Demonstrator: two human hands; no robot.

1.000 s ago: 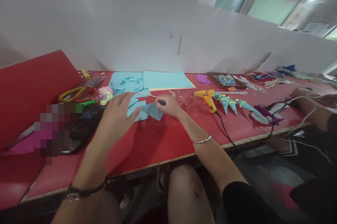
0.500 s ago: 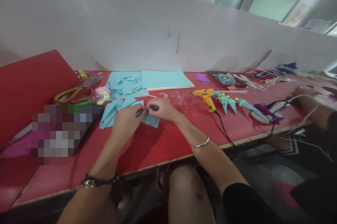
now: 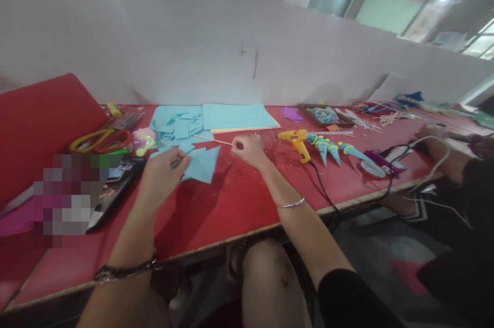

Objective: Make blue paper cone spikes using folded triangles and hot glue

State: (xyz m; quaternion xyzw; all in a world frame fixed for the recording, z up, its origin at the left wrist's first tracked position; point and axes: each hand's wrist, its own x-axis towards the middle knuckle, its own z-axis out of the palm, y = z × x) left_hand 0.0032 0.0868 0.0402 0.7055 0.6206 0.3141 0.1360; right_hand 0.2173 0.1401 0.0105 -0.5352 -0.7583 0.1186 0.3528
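Note:
My left hand (image 3: pixel 164 171) hovers at the left end of the cut light-blue paper pieces (image 3: pixel 203 163), its thumb and fingertips drawn together. What lies between those fingertips, if anything, is too small to make out. To the right, my right hand (image 3: pixel 249 149) is curled with its fingers closed at the right end of a thin wooden stick (image 3: pixel 212 139). The stick's left end reaches over the blue paper. Behind the hands lie a heap of small blue paper pieces (image 3: pixel 181 126) and a stack of blue sheets (image 3: pixel 239 117).
A yellow glue gun (image 3: pixel 295 142) with a black cord lies right of my hands, beside blue paper cones (image 3: pixel 328 149). Scissors (image 3: pixel 102 140) and a partly blurred dark packet (image 3: pixel 116 192) are at left. Another person's arm (image 3: pixel 443 150) rests at the far right.
My hands have come apart: the left moved left, the right moved right and back to the stick's end. A small dark thing at my fingers earlier no longer shows.

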